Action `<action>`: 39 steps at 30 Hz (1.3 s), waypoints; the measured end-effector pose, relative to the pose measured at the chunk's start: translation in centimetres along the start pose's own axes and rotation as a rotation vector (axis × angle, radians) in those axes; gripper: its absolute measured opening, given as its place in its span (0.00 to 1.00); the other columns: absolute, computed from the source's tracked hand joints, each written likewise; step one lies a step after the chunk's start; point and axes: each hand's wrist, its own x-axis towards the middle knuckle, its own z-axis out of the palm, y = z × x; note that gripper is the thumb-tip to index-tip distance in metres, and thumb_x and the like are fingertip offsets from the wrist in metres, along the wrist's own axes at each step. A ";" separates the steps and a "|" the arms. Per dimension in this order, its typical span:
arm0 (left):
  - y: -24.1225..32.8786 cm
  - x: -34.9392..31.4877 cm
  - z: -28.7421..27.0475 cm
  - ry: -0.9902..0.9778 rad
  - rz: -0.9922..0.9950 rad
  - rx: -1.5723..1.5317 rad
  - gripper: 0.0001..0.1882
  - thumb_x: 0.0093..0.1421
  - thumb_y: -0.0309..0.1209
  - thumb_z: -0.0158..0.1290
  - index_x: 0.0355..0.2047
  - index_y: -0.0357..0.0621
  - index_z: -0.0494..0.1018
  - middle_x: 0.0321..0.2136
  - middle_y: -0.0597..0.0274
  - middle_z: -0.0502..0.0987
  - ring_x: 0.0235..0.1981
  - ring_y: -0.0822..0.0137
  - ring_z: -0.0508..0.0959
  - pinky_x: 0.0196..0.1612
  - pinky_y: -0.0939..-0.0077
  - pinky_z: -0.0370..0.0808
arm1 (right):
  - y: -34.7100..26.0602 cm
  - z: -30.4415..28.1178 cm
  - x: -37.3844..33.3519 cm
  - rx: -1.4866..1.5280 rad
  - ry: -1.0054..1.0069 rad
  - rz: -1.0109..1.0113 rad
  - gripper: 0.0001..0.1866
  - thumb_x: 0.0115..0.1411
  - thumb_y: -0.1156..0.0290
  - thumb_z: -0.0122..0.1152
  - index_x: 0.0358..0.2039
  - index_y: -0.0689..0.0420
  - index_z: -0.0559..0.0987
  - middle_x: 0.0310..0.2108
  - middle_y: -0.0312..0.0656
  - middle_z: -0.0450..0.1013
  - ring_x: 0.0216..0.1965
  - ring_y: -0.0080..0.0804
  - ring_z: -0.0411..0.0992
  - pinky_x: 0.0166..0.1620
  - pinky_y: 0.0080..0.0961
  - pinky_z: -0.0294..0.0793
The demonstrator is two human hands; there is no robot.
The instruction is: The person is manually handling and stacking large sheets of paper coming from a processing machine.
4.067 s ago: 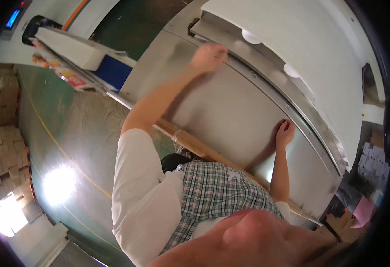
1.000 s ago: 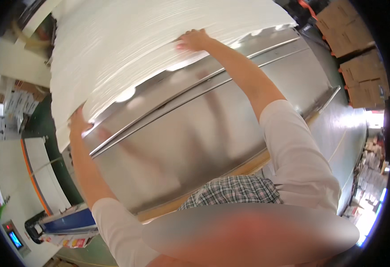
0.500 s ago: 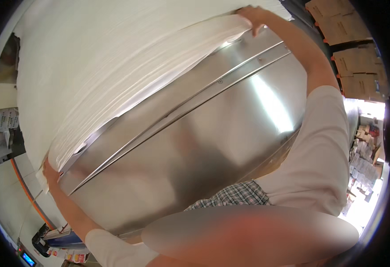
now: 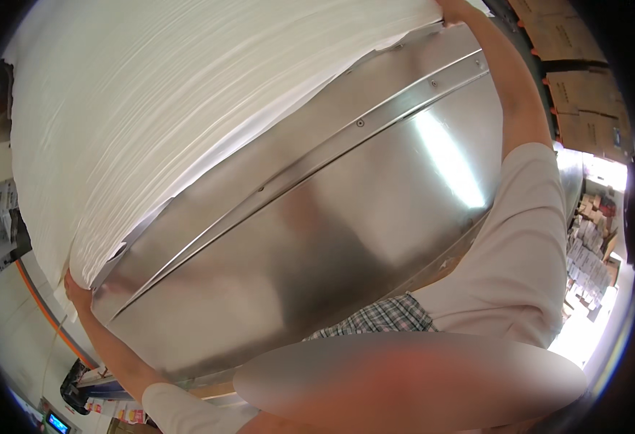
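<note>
Broadly, thin white sheets (image 4: pixel 187 94), soft and finely ridged in layers, fill the upper left, spread over the far side of a counter (image 4: pixel 375 202) of smooth, cloudy grey metal. Their near edge slants up from left to right, slightly wavy and loose. A narrow metal strip (image 4: pixel 361 124) with round screws runs beneath that edge. The left grip (image 4: pixel 78 291) is closed around the near left corner of the sheets, its forearm stretched out to the left. The right grip (image 4: pixel 456 12) touches the opposite corner, partly cut off above; how tightly its fingers close, I cannot tell. That arm reaches high, its forearm leaning inward from a loose, creased white sleeve (image 4: pixel 523 239).
</note>
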 end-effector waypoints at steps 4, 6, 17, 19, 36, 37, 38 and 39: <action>1.0 2.5 2.8 0.093 0.128 -0.024 0.46 0.30 0.26 0.64 0.53 0.51 0.57 0.51 0.54 0.63 0.54 0.51 0.61 0.55 0.60 0.59 | 8.5 3.1 2.7 -0.165 -0.089 0.180 0.48 0.28 0.72 0.73 0.54 0.46 0.61 0.54 0.43 0.58 0.56 0.43 0.55 0.53 0.43 0.59; 0.7 2.2 3.3 0.066 0.114 0.010 0.45 0.30 0.27 0.63 0.53 0.51 0.57 0.51 0.54 0.63 0.54 0.51 0.61 0.55 0.60 0.59 | 9.2 4.7 1.9 -0.271 -0.221 0.259 0.49 0.28 0.71 0.73 0.54 0.49 0.61 0.53 0.43 0.62 0.55 0.40 0.58 0.47 0.41 0.67; 1.7 -0.6 1.0 0.187 0.059 0.091 0.40 0.36 0.29 0.61 0.53 0.52 0.57 0.53 0.52 0.61 0.55 0.52 0.59 0.55 0.55 0.55 | 0.1 0.3 -2.8 0.110 0.317 -0.041 0.38 0.35 0.72 0.69 0.50 0.43 0.65 0.55 0.42 0.56 0.56 0.48 0.54 0.55 0.39 0.59; 1.2 -0.5 1.3 0.290 0.057 0.097 0.37 0.39 0.30 0.59 0.52 0.51 0.58 0.53 0.51 0.61 0.55 0.52 0.59 0.55 0.55 0.55 | 2.1 0.6 -4.0 0.488 0.474 -0.409 0.36 0.37 0.71 0.67 0.50 0.44 0.65 0.55 0.43 0.55 0.56 0.48 0.54 0.55 0.40 0.59; -3.4 -14.8 -12.1 0.543 0.314 -0.007 0.28 0.45 0.29 0.55 0.49 0.41 0.62 0.48 0.48 0.66 0.51 0.47 0.63 0.53 0.57 0.58 | 16.7 2.2 -20.7 -0.035 0.815 -0.183 0.34 0.40 0.81 0.58 0.51 0.53 0.63 0.51 0.48 0.60 0.55 0.47 0.56 0.56 0.34 0.58; -4.5 -16.3 -10.9 0.526 0.288 0.036 0.29 0.46 0.28 0.55 0.50 0.41 0.62 0.49 0.47 0.64 0.52 0.47 0.61 0.54 0.57 0.56 | 17.1 4.2 -22.3 -0.002 0.777 -0.149 0.34 0.40 0.81 0.58 0.52 0.53 0.63 0.52 0.49 0.59 0.55 0.47 0.56 0.56 0.36 0.57; -5.4 -19.1 -10.4 0.474 0.227 0.064 0.30 0.46 0.29 0.54 0.51 0.41 0.61 0.50 0.47 0.63 0.53 0.47 0.60 0.56 0.56 0.54 | 16.2 6.1 -23.3 -0.003 0.745 -0.152 0.35 0.40 0.80 0.59 0.52 0.52 0.63 0.53 0.49 0.58 0.55 0.48 0.55 0.56 0.37 0.57; -5.2 -21.7 -9.9 0.485 0.229 0.095 0.30 0.46 0.29 0.54 0.51 0.43 0.61 0.50 0.47 0.62 0.53 0.48 0.60 0.55 0.56 0.54 | 15.3 7.8 -24.9 -0.008 0.707 -0.143 0.36 0.40 0.79 0.61 0.53 0.51 0.62 0.54 0.50 0.56 0.56 0.49 0.55 0.56 0.38 0.57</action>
